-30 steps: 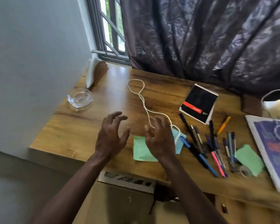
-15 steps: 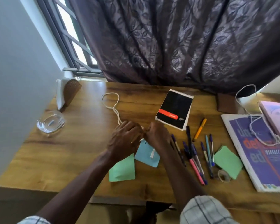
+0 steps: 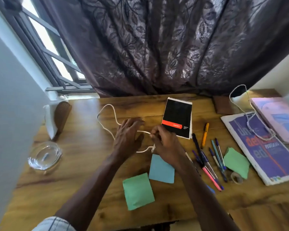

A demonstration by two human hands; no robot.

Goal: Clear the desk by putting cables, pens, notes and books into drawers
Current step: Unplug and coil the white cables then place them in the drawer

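Showing a wooden desk (image 3: pixel 73 180) from above, backed by a dark leaf-patterned curtain (image 3: pixel 157 47) with a barred window (image 3: pixel 45 52) at upper left. Both hands are at the centre of the desk, close together but not touching. Left hand (image 3: pixel 128 137): palm down, fingers straight and spread, lying over the white cable (image 3: pixel 107 105). Right hand (image 3: pixel 165 144): fingers curled, fingertips pinching a strand of the same cable just beside the left hand. The cable forms an open loop on the desk behind and to the left of the left hand, passes beneath that hand, and reappears as a short curve between the two wrists; a white plug shows at the right hand's inner edge. Black notepad (image 3: pixel 177 117) with a red band: flat on the desk just beyond the right hand. Blue note (image 3: pixel 162 170): partly under the right forearm; a green note (image 3: pixel 138 191) lies nearer the front edge, just beside the blue one. Pens (image 3: pixel 210 160): a loose row to the right of the right forearm, with an orange pen (image 3: pixel 205 135) apart at its far end. A second green note (image 3: pixel 236 161) and a tape roll (image 3: pixel 240 181) lie between the pens and a purple magazine (image 3: pixel 263 147); a pink book (image 3: pixel 277 117) overlaps the magazine's far edge, and a second cable (image 3: pixel 230 97) trails across both. Glass dish (image 3: pixel 44 155): near the desk's left edge, well apart from the hands. A white-and-brown object (image 3: pixel 57 120) stands behind it
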